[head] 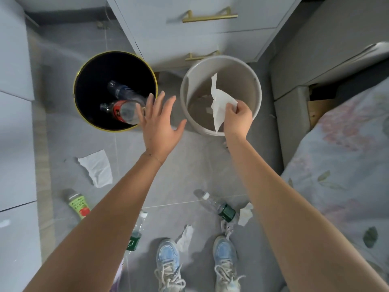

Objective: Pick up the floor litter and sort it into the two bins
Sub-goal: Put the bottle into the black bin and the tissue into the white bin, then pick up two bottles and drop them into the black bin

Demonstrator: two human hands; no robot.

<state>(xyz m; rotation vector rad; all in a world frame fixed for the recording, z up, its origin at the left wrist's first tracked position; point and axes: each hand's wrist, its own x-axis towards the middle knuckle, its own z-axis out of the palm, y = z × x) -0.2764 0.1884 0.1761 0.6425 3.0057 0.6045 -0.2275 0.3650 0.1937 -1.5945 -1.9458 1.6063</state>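
Observation:
A black bin with a gold rim stands on the left and holds two plastic bottles, one with a red label. To its right is a beige bin with paper scraps at its bottom. My right hand pinches a white tissue over the beige bin's near rim. My left hand hovers open with fingers spread, just right of the black bin. On the floor lie a white tissue, a green-labelled bottle, a dark-green-labelled bottle, another bottle and crumpled tissues.
A grey drawer cabinet with brass handles stands behind the bins. A bed with a floral cover fills the right side, grey cabinets the left. My two light sneakers stand on the grey floor tiles.

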